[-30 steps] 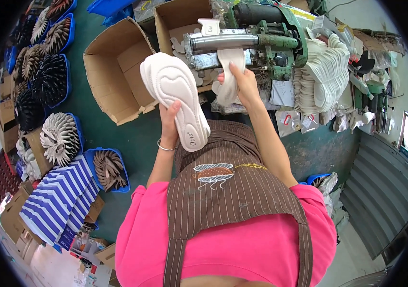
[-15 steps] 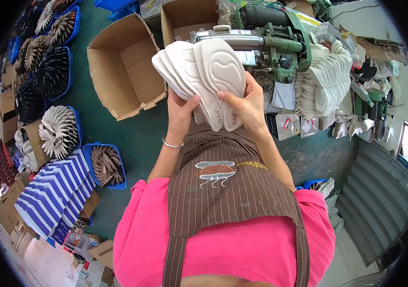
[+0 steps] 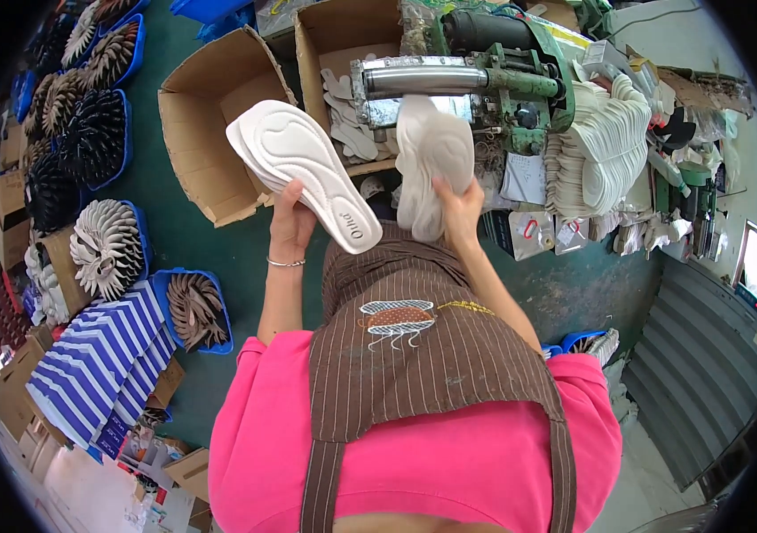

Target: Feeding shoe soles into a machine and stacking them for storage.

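Note:
My left hand (image 3: 291, 218) is closed round a small stack of white padded shoe insoles (image 3: 294, 151), its thumb across the top one. Swirled stitching and dark print at the heel mark the upper face of that stack. A second group of insoles (image 3: 427, 164), smeared by motion, is gripped in my right hand (image 3: 461, 210), with the thumb on top. The two groups are apart, both above my lap. Just beyond the right-hand group is a green machine with a shiny metal roller (image 3: 427, 78).
An open cardboard box (image 3: 187, 133) stands at front left; beside it another box (image 3: 387, 165) holds several pale insoles. Right of the machine, many white insoles (image 3: 605, 147) stand in a stack. Blue baskets (image 3: 229, 333) of insoles and striped boxes (image 3: 99, 369) line the left.
The single bunch both hands held has been split in two. My left hand has moved left with its part; the right keeps the other, now blurred. Insoles in the second box have come into view.

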Motion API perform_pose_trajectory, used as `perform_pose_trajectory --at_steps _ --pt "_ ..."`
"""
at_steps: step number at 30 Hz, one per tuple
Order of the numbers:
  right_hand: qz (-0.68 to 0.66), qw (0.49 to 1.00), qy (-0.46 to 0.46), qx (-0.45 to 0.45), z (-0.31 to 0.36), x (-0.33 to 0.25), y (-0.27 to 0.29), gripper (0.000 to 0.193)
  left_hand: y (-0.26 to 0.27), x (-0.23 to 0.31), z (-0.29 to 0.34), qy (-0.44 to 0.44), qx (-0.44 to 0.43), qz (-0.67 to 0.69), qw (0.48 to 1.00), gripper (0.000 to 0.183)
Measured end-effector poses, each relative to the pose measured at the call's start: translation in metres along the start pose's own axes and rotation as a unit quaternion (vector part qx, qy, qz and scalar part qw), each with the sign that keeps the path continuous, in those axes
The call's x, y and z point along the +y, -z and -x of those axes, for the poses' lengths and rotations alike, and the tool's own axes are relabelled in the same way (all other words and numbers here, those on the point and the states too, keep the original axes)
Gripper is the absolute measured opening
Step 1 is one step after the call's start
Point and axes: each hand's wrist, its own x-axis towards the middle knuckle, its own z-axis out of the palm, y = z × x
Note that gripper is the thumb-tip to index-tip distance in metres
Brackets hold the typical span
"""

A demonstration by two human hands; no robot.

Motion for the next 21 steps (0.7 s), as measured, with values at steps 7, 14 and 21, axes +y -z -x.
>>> perform_pose_trajectory --at_steps 7,14,21 --pt "-0.029 0.985 0.168 -0.021 -0.022 -0.041 -0.023 0.042 -0.046 0.014 0.008 0.015 -0.120 0.101 0.988 0.081" --pt "0.011 0.991 0.094 -0.097 -0.061 -0.027 -0.031 0.018 -0.056 0.009 0.006 0.121 -0.184 0.126 0.967 0.082" --pt "-0.068 0.962 -0.224 -0.140 -0.007 -0.004 -0.011 0.026 -0.057 0.002 0.003 0.094 -0.145 0.094 0.980 0.074"
